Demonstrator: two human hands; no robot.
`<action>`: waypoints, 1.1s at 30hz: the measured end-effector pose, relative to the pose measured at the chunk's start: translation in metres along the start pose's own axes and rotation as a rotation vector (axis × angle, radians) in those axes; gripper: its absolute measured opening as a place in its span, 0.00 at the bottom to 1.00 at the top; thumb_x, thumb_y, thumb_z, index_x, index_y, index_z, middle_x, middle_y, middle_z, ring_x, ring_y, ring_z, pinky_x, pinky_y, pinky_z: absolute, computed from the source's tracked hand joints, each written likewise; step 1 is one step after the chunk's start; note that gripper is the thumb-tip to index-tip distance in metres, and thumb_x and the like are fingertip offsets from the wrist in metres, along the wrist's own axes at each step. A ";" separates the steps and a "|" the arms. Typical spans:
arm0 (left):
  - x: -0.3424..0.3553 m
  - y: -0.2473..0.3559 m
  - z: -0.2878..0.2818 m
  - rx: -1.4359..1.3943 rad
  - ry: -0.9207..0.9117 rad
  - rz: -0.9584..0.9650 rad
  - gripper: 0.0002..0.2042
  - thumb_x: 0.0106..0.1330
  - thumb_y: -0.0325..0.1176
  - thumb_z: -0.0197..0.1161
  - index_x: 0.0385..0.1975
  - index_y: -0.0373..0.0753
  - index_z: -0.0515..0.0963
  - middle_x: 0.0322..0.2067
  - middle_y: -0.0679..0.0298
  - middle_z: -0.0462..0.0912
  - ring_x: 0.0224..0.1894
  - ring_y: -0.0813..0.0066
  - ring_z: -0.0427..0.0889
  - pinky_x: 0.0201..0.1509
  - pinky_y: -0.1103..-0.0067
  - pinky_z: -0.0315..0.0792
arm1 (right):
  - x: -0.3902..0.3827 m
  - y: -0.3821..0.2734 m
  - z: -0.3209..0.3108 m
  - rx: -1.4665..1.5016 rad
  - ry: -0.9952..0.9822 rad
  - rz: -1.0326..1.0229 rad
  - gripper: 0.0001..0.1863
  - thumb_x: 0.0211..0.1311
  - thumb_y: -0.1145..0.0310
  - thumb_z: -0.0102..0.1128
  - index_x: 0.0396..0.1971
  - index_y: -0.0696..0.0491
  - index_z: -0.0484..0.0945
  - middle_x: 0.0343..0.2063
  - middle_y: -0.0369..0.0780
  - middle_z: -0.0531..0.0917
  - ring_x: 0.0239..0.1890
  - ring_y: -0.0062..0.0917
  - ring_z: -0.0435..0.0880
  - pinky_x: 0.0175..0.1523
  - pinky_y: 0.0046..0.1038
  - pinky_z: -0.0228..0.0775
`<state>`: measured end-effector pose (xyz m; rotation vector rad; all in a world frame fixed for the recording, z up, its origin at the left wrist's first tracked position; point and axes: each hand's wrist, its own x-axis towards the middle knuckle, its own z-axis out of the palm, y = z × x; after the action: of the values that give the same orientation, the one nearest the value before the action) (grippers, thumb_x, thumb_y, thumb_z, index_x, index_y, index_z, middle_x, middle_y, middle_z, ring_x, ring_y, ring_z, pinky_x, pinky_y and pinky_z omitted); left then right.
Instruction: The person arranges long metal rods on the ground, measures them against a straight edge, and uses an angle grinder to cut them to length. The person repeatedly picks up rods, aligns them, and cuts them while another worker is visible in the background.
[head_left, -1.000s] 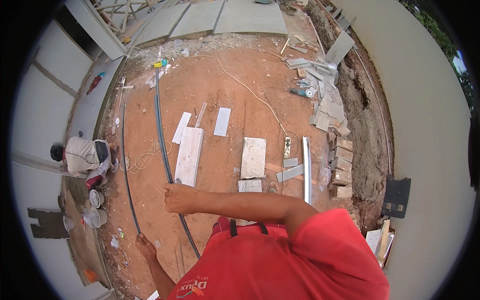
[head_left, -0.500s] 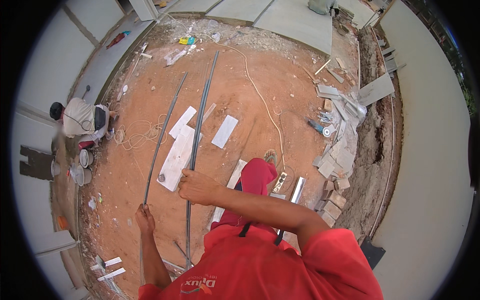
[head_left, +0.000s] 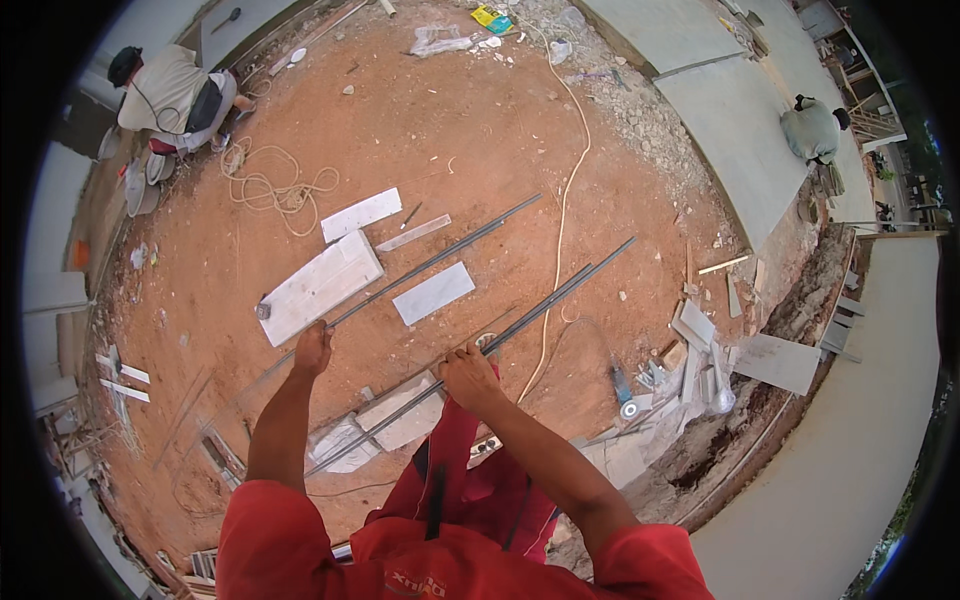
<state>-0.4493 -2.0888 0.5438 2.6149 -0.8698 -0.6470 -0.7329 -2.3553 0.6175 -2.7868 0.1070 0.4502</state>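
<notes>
Head view shows red dirt (head_left: 410, 110) and one long pale wall (head_left: 830, 420) at 4 o'clock. Two others are bent low: one person (head_left: 170, 90) at 10 o'clock, another person (head_left: 812, 135) at 2 o'clock. One thick white board (head_left: 325, 285) lies at 9 o'clock. Near the middle, the left hand (head_left: 313, 350) squeezes one bunch of gray rods (head_left: 452, 250) and the right hand (head_left: 468, 377) wraps around a second bunch (head_left: 555, 297), all pointing to 2 o'clock.

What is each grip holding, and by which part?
Right grip: long grey rods, around mid-length. Left grip: at least one separate grey rod; where along it is unclear.
</notes>
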 end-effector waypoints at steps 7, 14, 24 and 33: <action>0.100 -0.029 0.117 0.155 -0.120 -0.138 0.11 0.74 0.37 0.59 0.40 0.34 0.75 0.39 0.45 0.83 0.47 0.43 0.82 0.50 0.53 0.73 | 0.046 0.116 0.134 -0.025 -0.039 -0.039 0.10 0.63 0.69 0.57 0.39 0.52 0.86 0.39 0.43 0.88 0.51 0.35 0.86 0.63 0.42 0.66; 0.181 -0.051 0.235 0.271 -0.142 -0.267 0.16 0.74 0.39 0.59 0.52 0.34 0.77 0.54 0.50 0.81 0.62 0.51 0.76 0.67 0.58 0.69 | 0.169 0.195 0.229 0.033 -0.238 -0.120 0.13 0.64 0.62 0.66 0.43 0.53 0.82 0.42 0.43 0.86 0.51 0.35 0.85 0.58 0.45 0.68; 0.222 -0.063 0.313 0.239 -0.029 -0.359 0.18 0.76 0.41 0.57 0.56 0.33 0.75 0.59 0.46 0.77 0.67 0.49 0.72 0.72 0.57 0.63 | 0.237 0.271 0.326 -0.268 -0.238 -0.471 0.13 0.65 0.66 0.65 0.46 0.53 0.77 0.36 0.41 0.82 0.43 0.35 0.85 0.50 0.41 0.76; 0.151 0.064 0.313 -0.412 0.327 -0.492 0.24 0.70 0.28 0.62 0.66 0.35 0.67 0.68 0.39 0.61 0.65 0.37 0.72 0.68 0.59 0.71 | 0.213 0.309 0.362 -0.429 -0.196 -0.175 0.24 0.67 0.73 0.60 0.62 0.48 0.69 0.53 0.42 0.75 0.60 0.35 0.75 0.64 0.45 0.64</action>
<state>-0.5315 -2.2776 0.2566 2.4464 0.0155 -0.4298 -0.6761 -2.5374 0.1324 -3.1046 -0.3117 0.7759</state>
